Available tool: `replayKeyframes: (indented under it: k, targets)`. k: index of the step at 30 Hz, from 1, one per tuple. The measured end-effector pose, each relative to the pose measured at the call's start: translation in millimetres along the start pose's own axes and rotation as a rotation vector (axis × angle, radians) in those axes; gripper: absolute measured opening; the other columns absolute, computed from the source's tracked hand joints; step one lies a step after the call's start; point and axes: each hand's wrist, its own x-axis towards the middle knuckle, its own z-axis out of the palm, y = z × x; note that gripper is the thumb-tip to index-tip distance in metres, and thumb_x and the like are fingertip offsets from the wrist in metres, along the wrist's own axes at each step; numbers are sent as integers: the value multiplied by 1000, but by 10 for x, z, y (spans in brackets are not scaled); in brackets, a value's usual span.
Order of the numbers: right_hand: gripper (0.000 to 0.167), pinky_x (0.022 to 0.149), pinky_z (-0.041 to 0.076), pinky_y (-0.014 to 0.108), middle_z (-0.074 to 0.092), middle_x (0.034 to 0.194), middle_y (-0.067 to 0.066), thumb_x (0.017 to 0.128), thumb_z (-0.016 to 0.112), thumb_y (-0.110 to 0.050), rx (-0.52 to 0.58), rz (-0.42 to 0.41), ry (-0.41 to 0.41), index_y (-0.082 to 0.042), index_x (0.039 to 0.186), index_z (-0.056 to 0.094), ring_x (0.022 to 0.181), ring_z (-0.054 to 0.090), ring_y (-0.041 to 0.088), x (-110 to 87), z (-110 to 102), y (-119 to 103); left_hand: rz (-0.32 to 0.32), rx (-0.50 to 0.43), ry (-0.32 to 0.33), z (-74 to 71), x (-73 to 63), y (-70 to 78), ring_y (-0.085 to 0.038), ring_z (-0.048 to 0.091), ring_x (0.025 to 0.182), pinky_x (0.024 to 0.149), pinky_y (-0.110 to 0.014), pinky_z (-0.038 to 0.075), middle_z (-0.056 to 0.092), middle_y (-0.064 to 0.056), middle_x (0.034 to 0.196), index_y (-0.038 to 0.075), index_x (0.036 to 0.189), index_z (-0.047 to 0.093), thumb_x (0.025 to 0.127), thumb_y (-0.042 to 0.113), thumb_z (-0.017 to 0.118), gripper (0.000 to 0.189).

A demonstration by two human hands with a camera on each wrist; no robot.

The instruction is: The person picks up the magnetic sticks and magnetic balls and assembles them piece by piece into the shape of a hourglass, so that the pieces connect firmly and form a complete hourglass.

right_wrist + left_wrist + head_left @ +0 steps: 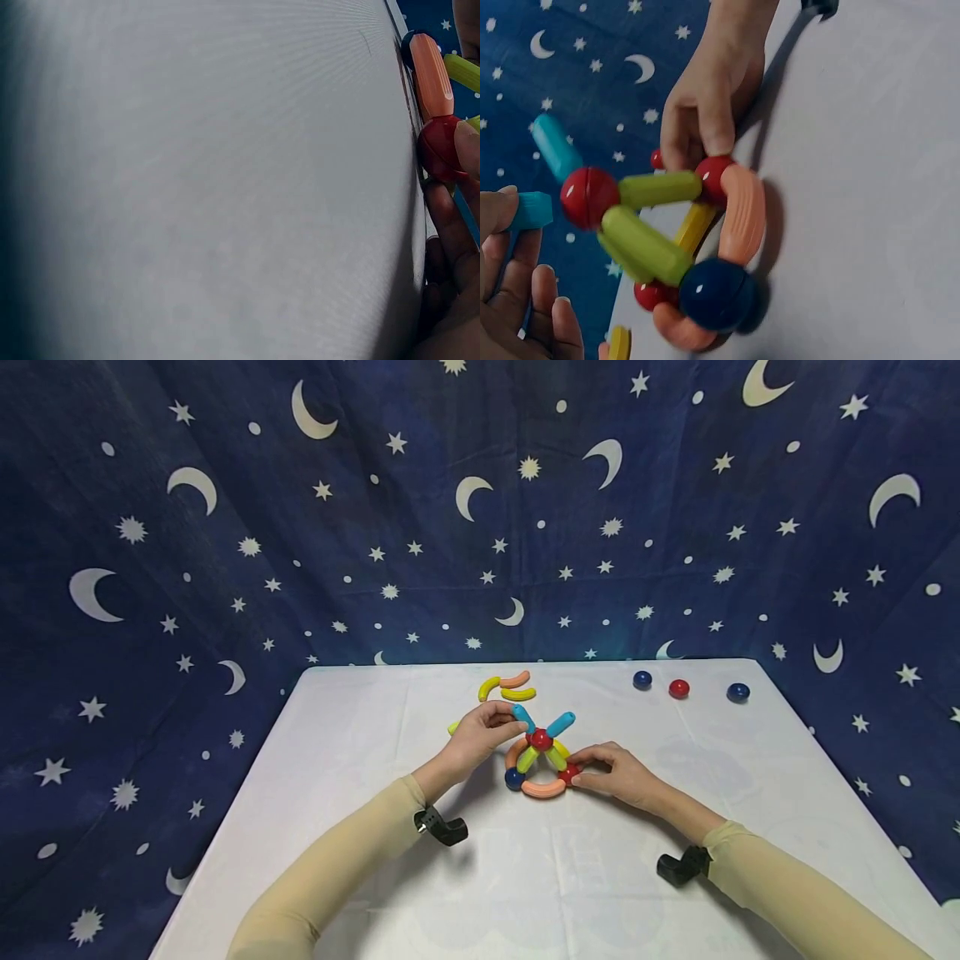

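A model of balls and rods stands on the table. Its base has curved orange rods [543,789], a dark blue ball [718,294] and red balls; straight lime-green rods [646,244] rise to a red ball [541,740] on top. One light blue rod [561,724] slants up from that top ball. Between thumb and finger, my left hand [483,735] pinches another light blue rod [532,211], its end close beside the top ball. My right hand [618,775] grips a red base ball [441,148] at the model's right corner.
Behind the model lie loose curved rods, two yellow [518,694] and one orange [515,680]. Toward the back right sit a red ball [678,689] and two dark blue balls [738,692]. A star-patterned cloth [480,510] hangs behind the white table [495,893].
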Motion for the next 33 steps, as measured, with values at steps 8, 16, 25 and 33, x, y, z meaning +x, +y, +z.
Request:
replayKeyframes:
  k: [8, 16, 25, 33]
  targets:
    - [39, 102, 39, 48, 67, 114, -4, 88, 82, -40, 0, -10, 1, -21, 121, 75, 118, 49, 22, -2, -2, -26, 24, 36, 5, 94, -34, 5, -20, 63, 105, 90, -32, 51, 71, -2, 111, 10, 120, 66, 94, 24, 76, 31]
    - [39, 102, 39, 48, 66, 115, -3, 88, 81, -40, 1, -2, -3, -21, 121, 74, 119, 48, 23, -10, -7, -43, 19, 51, 5, 101, -48, 1, -20, 61, 104, 86, -31, 51, 69, -2, 111, 11, 119, 65, 95, 26, 75, 30]
    - [40, 103, 39, 49, 65, 116, -2, 87, 82, -41, 8, 11, 0, -20, 121, 74, 119, 48, 23, -6, 5, -30, 36, 75, 13, 109, -78, -6, -22, 60, 94, 78, -32, 48, 69, -2, 108, 11, 116, 64, 94, 26, 76, 30]
    - [40, 103, 39, 49, 65, 116, -2, 88, 82, -40, 8, 13, -3, -21, 121, 74, 119, 48, 24, -12, 1, -32, 55, 103, 25, 121, -70, -19, -22, 60, 93, 82, -34, 47, 70, -1, 106, 12, 114, 66, 94, 25, 77, 27]
